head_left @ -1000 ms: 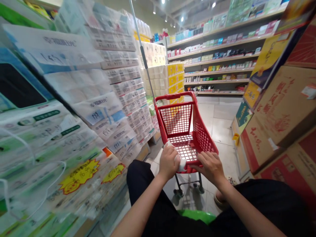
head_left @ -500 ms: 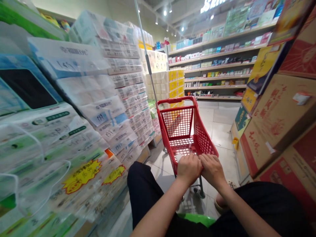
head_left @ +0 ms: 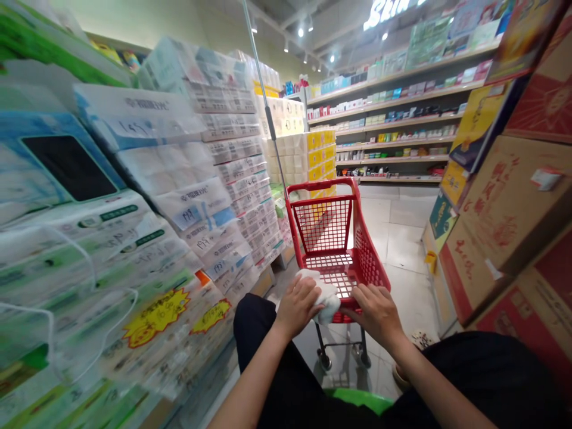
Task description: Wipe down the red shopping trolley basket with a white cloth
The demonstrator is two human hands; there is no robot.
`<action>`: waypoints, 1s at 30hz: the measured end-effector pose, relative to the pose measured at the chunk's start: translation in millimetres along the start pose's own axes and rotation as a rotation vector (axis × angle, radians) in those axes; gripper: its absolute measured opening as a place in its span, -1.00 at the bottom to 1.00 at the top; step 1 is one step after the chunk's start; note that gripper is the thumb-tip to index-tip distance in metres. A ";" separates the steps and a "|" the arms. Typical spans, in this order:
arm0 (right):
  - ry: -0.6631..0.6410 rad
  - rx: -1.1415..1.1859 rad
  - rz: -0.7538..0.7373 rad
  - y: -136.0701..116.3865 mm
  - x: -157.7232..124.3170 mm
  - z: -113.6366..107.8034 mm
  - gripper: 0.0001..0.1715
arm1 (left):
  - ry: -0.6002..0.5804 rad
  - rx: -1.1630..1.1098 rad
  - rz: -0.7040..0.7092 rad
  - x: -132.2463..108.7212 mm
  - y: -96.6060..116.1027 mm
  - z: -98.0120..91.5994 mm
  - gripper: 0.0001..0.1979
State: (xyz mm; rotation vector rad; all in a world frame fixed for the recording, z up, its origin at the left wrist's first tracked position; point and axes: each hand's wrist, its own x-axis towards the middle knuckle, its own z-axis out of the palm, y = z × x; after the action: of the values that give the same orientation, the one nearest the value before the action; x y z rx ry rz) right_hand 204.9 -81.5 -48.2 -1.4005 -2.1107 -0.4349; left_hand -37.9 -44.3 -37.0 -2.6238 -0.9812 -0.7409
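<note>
While the left hand [head_left: 297, 307] clutches cloth [head_left: 328, 302] (crumpled), the right [head_left: 376, 311] grips the latticed cart [head_left: 367, 262].

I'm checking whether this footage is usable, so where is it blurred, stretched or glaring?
Head view: stacked packs at far left look smeared and stretched; same head view: left hand, right hand and red cart fairly clear; head view again: lit sign glaring, floor shiny.
</note>
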 end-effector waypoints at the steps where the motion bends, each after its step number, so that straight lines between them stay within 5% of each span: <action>1: -0.011 0.007 -0.001 -0.8 0.9 -2.2 -0.67 | 0.009 -0.008 -0.010 -1.8 -4.1 0.6 -0.66; 7: -0.029 0.045 -0.063 -8.6 8.5 -6.9 -0.79 | 0.002 -0.050 -0.152 5.1 -19.1 -1.5 -0.70; 12: -0.091 0.094 -0.151 -12.1 16.5 -1.6 -0.68 | 0.016 -0.057 -0.224 10.7 -30.8 -5.2 -0.69; 18: -0.090 0.097 -0.300 27.6 23.3 -14.0 -0.52 | 0.073 -0.063 -0.287 10.6 -32.0 -2.1 -0.71; 24: -0.094 0.076 -0.291 65.9 20.4 -12.8 -0.72 | 0.070 -0.064 -0.240 0.6 -16.3 1.3 -0.76; 30: -0.072 0.052 -0.296 61.2 19.7 -2.3 -0.72 | 0.092 0.023 -0.272 -4.6 30.1 22.4 -0.55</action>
State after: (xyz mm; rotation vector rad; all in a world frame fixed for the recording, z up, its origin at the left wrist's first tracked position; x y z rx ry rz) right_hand 255.7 -43.8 -36.8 -1.0913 -2.3811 -0.4459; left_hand -12.5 -60.5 -59.8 -2.4394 -1.3262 -0.8962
